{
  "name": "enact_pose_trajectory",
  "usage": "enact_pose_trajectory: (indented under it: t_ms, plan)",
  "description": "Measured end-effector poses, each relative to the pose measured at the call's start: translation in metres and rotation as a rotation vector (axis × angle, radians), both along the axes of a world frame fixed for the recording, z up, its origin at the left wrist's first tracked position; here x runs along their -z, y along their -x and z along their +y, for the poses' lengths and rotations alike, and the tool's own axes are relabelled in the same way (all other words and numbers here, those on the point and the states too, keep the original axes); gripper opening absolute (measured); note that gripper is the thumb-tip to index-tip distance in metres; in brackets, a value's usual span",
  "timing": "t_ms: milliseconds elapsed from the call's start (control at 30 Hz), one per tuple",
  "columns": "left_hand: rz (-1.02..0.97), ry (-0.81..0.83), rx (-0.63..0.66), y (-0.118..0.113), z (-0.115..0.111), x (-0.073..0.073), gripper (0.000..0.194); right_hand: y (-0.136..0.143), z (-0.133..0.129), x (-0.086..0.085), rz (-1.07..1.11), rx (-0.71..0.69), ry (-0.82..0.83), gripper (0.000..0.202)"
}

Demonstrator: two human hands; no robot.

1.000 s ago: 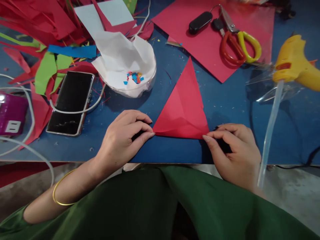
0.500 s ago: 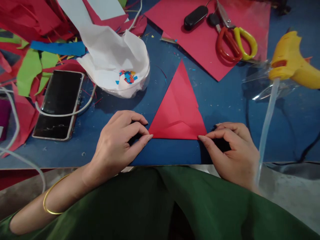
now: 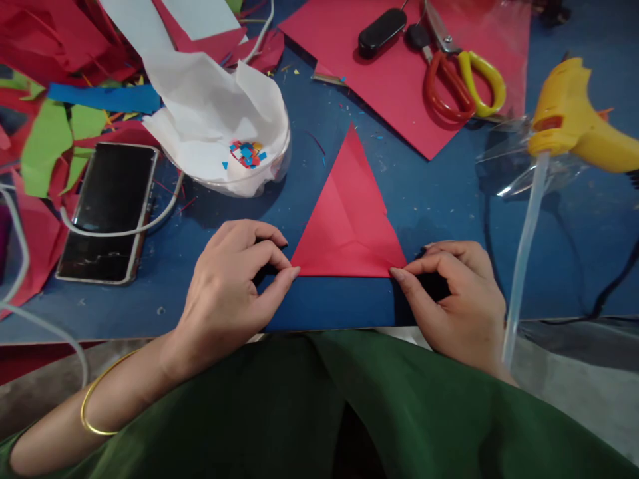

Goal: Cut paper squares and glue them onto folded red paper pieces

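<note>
A red paper triangle lies on the blue table, its tip pointing away from me and its straight edge nearest me. My left hand pinches the near left corner between thumb and finger. At the near right corner, my right hand holds the paper in a similar pinch. Faint creases run across the triangle, and its right side has a small notch.
Left of the triangle are a bowl lined with white paper holding small coloured bits, a phone and paper scraps. Beyond and right lie red sheets, scissors, a black fob and a yellow glue gun.
The whole view has shifted slightly, so most things appear a little further left. Both hands keep their pinch on the triangle's near corners.
</note>
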State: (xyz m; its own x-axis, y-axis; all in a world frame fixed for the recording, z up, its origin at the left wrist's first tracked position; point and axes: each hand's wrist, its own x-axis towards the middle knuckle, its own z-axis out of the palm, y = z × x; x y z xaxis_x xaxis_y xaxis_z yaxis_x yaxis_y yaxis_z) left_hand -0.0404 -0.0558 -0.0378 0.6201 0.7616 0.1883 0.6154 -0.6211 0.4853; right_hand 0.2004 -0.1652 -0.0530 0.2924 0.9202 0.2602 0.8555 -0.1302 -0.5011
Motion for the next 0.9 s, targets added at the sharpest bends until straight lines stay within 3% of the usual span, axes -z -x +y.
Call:
enact_pose_trajectory:
  t_ms: [267,367,533,600,767,900]
  plan:
    - [0.072,-0.056,-0.010,0.000,-0.003,-0.003,0.015,-0.001,-0.001,0.001,0.012,-0.006,0.007,0.014]
    - [0.130,-0.147,0.014,-0.001,-0.006,-0.003,0.008,-0.001,-0.001,0.002,0.015,-0.008,0.011,0.014]
    - [0.240,-0.333,0.438,-0.011,-0.011,-0.004,0.040,-0.001,-0.001,0.003,0.000,-0.015,0.006,0.015]
    - [0.319,-0.338,0.510,-0.017,-0.012,-0.006,0.042,-0.001,-0.001,0.004,0.000,-0.010,0.007,0.016]
    - [0.389,-0.300,0.508,-0.025,-0.019,-0.008,0.051,0.001,-0.003,0.003,0.012,0.011,0.021,0.016]
    - [0.375,-0.301,0.436,-0.026,-0.026,-0.009,0.048,0.003,-0.002,0.004,-0.027,0.019,0.009,0.014]
